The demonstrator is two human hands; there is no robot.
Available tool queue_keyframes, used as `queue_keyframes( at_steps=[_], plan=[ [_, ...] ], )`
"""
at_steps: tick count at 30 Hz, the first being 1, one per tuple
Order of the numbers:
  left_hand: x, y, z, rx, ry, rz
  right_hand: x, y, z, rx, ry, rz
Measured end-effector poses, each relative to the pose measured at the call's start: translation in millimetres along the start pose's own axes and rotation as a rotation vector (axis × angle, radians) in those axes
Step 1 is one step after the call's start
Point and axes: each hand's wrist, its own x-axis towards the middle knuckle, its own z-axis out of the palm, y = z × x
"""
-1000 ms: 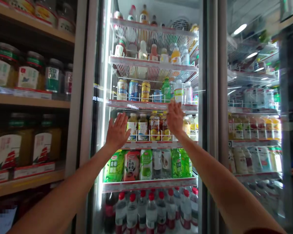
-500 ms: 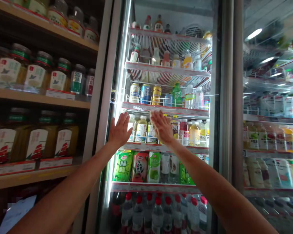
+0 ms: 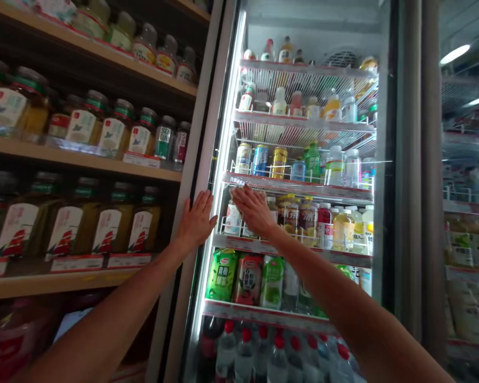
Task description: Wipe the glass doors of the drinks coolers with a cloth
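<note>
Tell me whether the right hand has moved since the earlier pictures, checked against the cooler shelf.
Yes. The right hand has moved left along the red-edged cooler shelf, from near its right end to near its left end.

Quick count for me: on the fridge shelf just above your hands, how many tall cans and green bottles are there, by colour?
Silver can: 1
Blue can: 1
Gold can: 1
Green bottle: 1
Total: 4
</note>
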Motion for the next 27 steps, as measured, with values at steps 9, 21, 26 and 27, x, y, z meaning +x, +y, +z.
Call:
queue_keyframes(
  at_steps=[9,21,26,27],
  plan=[
    [-9,-29,-21.8,0.036,0.014,-0.012,61,-8,5,0.014,0.107,0.285],
    [-7,-31,-36.5,0.054,0.042,0.008,39,2,7,0.028,0.193,0.229],
    [4,-7,-27.4,0.029,0.051,0.041,0,15,-8,-0.003,0.067,0.032],
    [6,0,-24.8,0.02,0.054,0.05,-9,17,-11,-0.002,0.001,-0.079]
  ],
)
